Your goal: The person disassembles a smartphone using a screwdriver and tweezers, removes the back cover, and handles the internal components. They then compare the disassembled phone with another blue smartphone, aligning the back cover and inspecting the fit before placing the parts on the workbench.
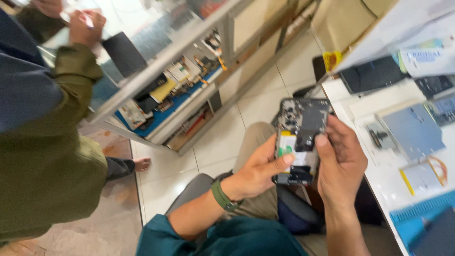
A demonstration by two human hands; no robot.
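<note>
An opened smartphone with its back cover off shows dark inner plates and a white battery with a green mark. My left hand grips its left edge, thumb lying across the battery; a green watch band circles that wrist. My right hand holds the right edge, with the thumb pressing on the dark middle plate. The phone is held over my lap, just left of the white workbench.
On the workbench lie a grey metal plate, dark phone screens, a blue mat and small parts. A glass display counter with phone parts stands at the left. Another person in an olive sleeve stands beside it, hands raised.
</note>
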